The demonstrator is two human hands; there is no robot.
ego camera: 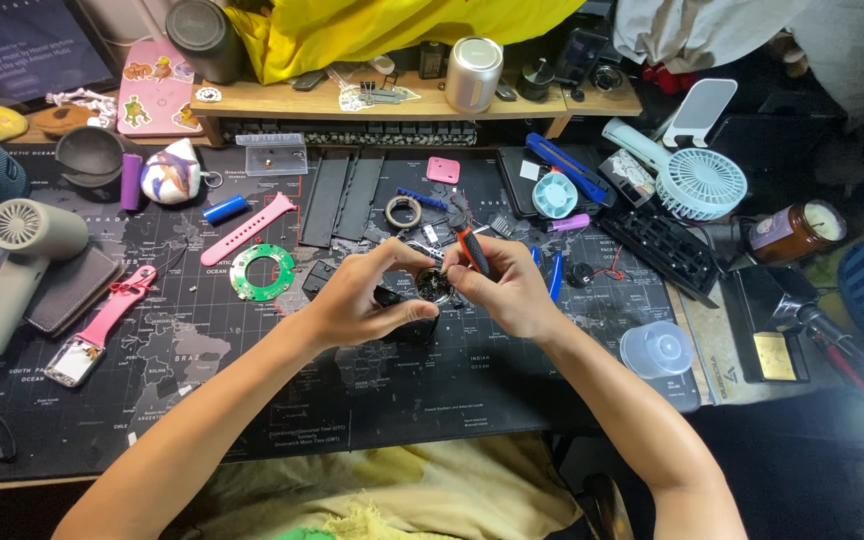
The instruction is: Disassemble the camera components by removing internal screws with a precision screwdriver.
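Bench [372,400] was covered by a dark map-print mat, cluttered all round the hands. Both forearms came in from the near edge and converged at mid-mat.

Left hand [357,300] was curled, thumb and fingers pinching a small round gadget [433,285] from its left side; a dark body part of it sat under the palm, touching the mat or just above it, couldn't tell which. Right hand [507,293] was closed on the gadget's right side, fingers pressed together around a red-and-black handled tool [472,248]. Tool's long axis ran away from the body and slightly left, sticking out beyond the right knuckles. Whether it was pliers or cutters wasn't clear; the tip was hidden.

Key relation: gadget sat right between the two hands, touching both, open face up toward the camera, with metallic innards visible. Neither hand was nearer; the left carried it, the right worked at its rim.

Left of the left hand, apart: green ring board [262,271], then pink straps [248,229]. Beyond both hands: a tape ring [403,211] and black slats [340,197]. Right of the right hand: a blue pen-like tool [555,275], a small black part on red wire [581,274], and further near-right a clear cup [657,349].
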